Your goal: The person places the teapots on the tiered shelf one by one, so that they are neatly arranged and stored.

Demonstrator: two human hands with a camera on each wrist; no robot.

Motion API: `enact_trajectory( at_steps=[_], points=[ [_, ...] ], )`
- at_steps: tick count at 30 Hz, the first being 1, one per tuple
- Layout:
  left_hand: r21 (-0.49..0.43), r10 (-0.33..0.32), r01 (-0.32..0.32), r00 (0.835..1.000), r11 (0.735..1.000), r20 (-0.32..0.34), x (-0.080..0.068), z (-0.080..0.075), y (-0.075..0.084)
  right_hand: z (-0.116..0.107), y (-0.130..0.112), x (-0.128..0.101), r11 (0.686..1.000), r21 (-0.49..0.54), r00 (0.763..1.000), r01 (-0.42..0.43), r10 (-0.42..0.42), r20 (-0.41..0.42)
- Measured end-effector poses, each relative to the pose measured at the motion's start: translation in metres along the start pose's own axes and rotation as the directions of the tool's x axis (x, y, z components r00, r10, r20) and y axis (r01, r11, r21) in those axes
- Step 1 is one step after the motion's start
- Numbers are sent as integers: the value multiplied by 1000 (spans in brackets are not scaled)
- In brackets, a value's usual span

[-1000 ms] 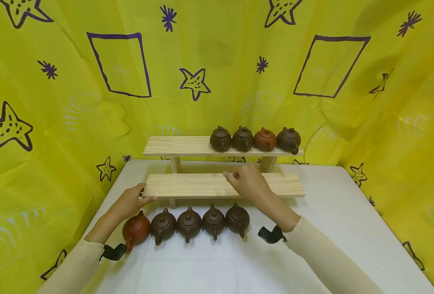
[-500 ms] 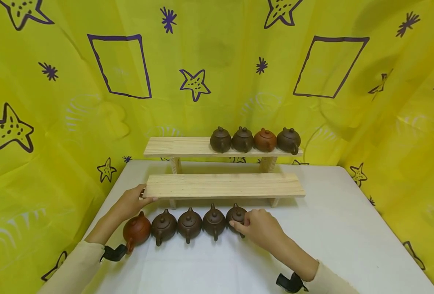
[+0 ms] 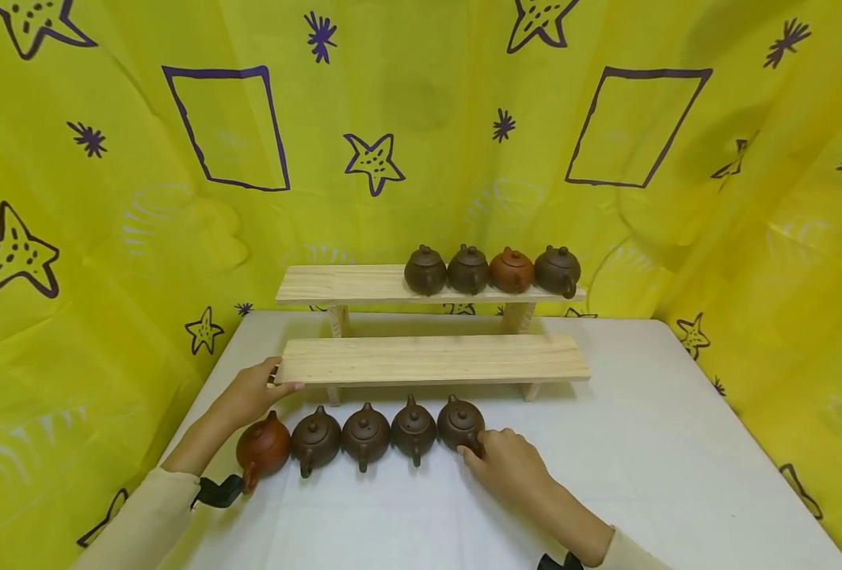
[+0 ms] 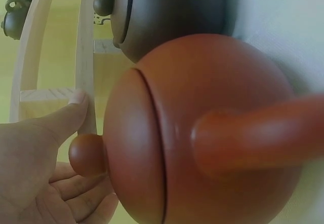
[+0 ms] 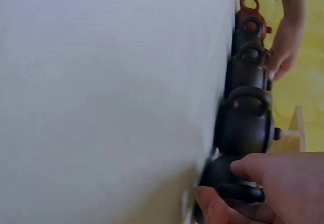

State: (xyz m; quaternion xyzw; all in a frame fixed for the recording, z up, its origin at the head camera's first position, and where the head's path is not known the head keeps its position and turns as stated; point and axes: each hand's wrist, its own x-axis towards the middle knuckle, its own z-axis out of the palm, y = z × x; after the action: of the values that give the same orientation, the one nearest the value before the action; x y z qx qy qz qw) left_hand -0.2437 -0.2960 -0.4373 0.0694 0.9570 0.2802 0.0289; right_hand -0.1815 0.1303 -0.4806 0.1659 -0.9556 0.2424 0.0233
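In the head view my right hand [image 3: 512, 469] pinches the handle of a dark brown teapot [image 3: 459, 422], the rightmost of the front row on the white cloth. The right wrist view shows the thumb and fingers around that handle [image 5: 238, 192]. My left hand [image 3: 249, 393] holds the left end of the lower wooden shelf [image 3: 428, 360], its thumb on the front edge. Just in front of that hand sits a reddish-brown teapot [image 3: 264, 445], large in the left wrist view. Between the two end teapots stand three dark teapots [image 3: 365, 434], spouts toward the shelf.
An upper wooden plank [image 3: 342, 283] rises behind the lower one. On its right half stand three dark teapots [image 3: 424, 271] and a reddish one [image 3: 512, 271]. Yellow patterned cloth [image 3: 449, 214] encloses the back and sides of the white-covered table [image 3: 649, 412].
My right hand has come down from over the lower shelf to the rightmost front teapot and taken its handle, which now turns slightly right. The left hand stays on the shelf end.
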Motion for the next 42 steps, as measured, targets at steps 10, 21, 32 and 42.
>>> enact_trajectory(
  at_steps=[10,21,32,42],
  points=[
    [-1,0,0,1000,1000,4,-4,-1,1,11,0,-5,999,34,1000,16,-16,0],
    [-10,4,-4,1000,1000,10,-4,0,2,4,2,-11,998,64,998,6,-2,-64],
    [-6,0,1,1000,1000,11,-3,-2,2,-19,-18,-4,987,118,991,105,-95,-92],
    [-11,5,-5,1000,1000,5,-4,0,2,-49,-54,44,978,91,966,187,-166,-197]
  ],
)
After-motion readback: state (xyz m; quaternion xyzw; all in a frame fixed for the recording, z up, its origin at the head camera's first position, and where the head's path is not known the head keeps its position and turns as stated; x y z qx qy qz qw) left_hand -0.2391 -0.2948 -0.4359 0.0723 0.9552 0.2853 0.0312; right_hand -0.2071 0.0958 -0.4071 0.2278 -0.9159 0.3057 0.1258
